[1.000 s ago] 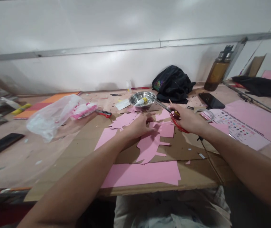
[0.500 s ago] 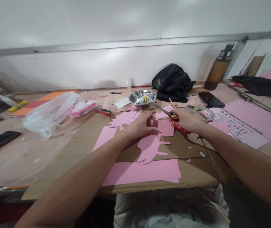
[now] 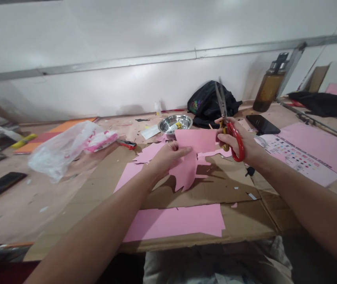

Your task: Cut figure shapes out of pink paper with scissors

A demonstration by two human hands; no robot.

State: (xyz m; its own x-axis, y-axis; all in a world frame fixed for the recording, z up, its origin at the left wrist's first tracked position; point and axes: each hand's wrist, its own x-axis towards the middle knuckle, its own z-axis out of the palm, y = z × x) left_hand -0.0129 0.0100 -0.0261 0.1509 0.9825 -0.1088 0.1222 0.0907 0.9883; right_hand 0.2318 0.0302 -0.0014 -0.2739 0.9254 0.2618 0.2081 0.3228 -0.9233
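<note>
Left hand point(image 3: 164, 157) pinches the pink cut-out sheet point(image 3: 192, 152) at its left edge, lifted off the worktop point(image 3: 67, 197). Right hand point(image 3: 235, 142) grips the red scissors point(image 3: 229, 126) just beside the sheet's right edge, blades shut, pointing up and away. Sheet spans between both hands, jagged end hanging toward the body. Steel bowl point(image 3: 175, 123) lies beyond; cardboard below, open room.

White wall point(image 3: 127, 35) — cardboard-covered table point(image 3: 239, 221)

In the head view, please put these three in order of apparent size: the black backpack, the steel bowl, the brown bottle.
1. black backpack
2. steel bowl and brown bottle: these look alike in area, so I do not rank them.
</note>
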